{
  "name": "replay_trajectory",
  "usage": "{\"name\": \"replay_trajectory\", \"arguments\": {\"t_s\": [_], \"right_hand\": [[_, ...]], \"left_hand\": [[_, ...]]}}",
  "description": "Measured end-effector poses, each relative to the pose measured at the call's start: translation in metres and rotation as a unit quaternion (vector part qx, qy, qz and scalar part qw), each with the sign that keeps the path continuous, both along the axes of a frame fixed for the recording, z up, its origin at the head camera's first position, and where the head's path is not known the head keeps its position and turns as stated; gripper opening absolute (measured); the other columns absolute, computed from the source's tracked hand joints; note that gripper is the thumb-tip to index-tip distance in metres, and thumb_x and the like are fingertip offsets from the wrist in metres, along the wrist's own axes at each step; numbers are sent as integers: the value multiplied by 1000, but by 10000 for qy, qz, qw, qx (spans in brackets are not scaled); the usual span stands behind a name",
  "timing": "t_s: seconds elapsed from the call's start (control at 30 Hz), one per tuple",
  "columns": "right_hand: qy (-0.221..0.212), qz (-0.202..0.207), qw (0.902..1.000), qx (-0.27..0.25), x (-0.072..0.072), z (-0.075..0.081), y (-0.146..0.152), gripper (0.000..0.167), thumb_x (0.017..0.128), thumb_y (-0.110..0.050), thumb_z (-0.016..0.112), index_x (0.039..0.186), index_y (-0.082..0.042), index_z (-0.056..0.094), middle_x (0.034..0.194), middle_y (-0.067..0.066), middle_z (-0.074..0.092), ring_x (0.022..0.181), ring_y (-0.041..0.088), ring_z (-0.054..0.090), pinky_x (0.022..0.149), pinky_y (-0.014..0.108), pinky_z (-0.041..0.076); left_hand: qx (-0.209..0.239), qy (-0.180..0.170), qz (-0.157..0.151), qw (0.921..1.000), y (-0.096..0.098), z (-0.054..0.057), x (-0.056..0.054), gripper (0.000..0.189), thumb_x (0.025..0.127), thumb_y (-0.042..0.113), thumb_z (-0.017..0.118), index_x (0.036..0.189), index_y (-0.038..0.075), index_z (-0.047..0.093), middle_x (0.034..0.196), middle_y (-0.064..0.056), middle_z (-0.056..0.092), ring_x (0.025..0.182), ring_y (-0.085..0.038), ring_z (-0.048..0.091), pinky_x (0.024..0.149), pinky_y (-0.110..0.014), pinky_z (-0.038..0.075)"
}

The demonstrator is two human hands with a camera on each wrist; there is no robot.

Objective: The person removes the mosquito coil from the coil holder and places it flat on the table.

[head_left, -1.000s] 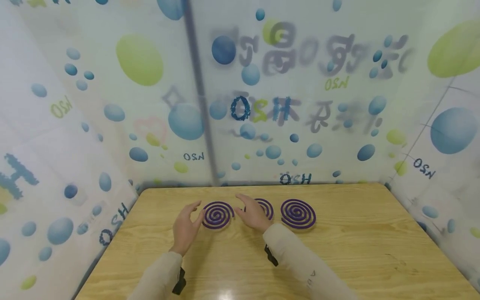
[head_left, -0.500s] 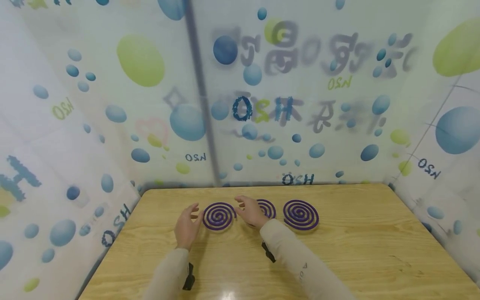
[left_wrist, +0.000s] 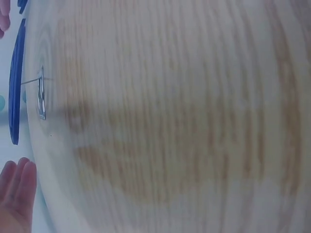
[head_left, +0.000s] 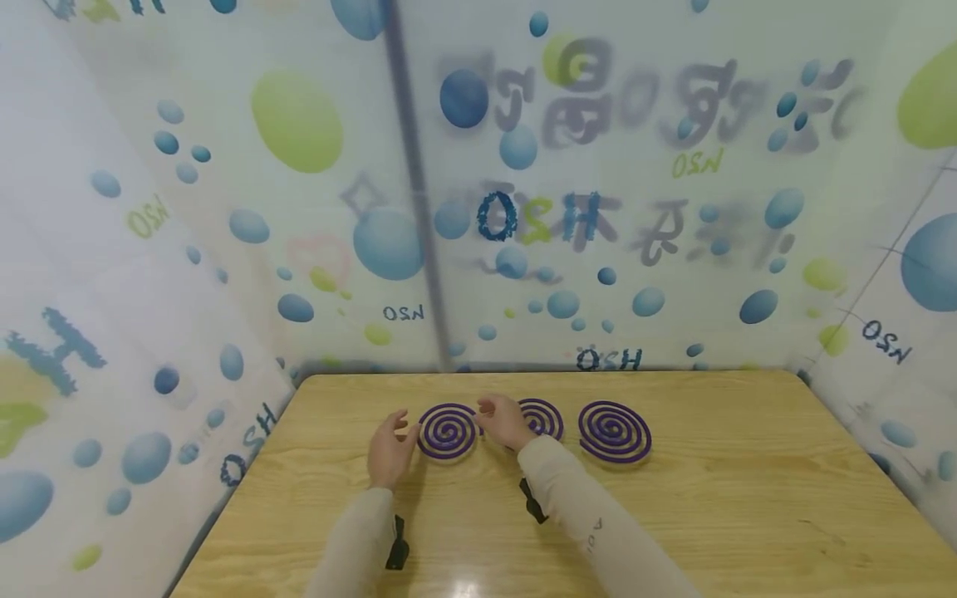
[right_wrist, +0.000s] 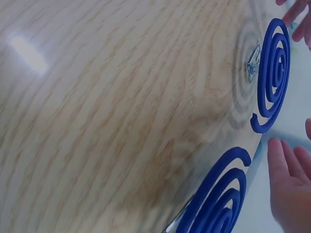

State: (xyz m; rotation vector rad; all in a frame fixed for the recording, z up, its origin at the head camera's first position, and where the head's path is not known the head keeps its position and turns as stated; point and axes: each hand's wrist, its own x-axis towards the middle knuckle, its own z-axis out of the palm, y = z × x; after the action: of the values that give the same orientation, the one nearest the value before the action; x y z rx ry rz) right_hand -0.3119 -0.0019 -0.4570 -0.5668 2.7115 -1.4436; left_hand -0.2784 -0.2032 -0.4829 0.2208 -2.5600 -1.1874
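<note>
Three dark purple mosquito coils stand in a row toward the table's far side. My left hand (head_left: 391,455) is at the left edge of the left coil (head_left: 448,432), thumb tip right by its rim. My right hand (head_left: 505,421), between this coil and the middle coil (head_left: 540,424), partly covers the middle one. In the right wrist view, the straight fingers of the right hand (right_wrist: 291,179) lie alongside the raised left coil (right_wrist: 262,73). A thin metal stand (left_wrist: 42,92) holds that coil above the wood, seen edge-on in the left wrist view. Neither hand grips anything.
The right coil (head_left: 613,429) stands beyond my right hand. All three are on a wooden table (head_left: 710,498). Behind the table's far edge and at both sides hang pale curtains (head_left: 658,191) printed with blue and green dots.
The head view has turned slightly left, so everything appears further right. My right hand has come a little nearer the left coil, uncovering more of the middle one. The coils stay in place.
</note>
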Motion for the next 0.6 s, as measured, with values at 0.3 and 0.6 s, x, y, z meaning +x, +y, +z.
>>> {"name": "replay_trajectory", "arguments": {"t_s": [0.3, 0.6], "right_hand": [[-589, -246, 9946, -814, -45, -61, -7, 44, 82, -23, 63, 119, -2, 52, 112, 13, 57, 102, 23, 54, 81, 32, 48], [-1116, -565, 9873, -982, -11, -18, -14, 48, 84, -11, 60, 123, 11, 42, 120, 26, 49, 108, 36, 49, 89, 40, 43]], "left_hand": [[442, 27, 26, 9990, 4, -6, -1, 38, 85, 15, 59, 117, -3, 51, 104, -26, 57, 88, -38, 58, 76, -44, 49], [885, 96, -84, 9960, 5, -8, -1, 35, 83, 10, 60, 113, -7, 53, 96, -29, 59, 86, -40, 58, 75, -42, 51]]}}
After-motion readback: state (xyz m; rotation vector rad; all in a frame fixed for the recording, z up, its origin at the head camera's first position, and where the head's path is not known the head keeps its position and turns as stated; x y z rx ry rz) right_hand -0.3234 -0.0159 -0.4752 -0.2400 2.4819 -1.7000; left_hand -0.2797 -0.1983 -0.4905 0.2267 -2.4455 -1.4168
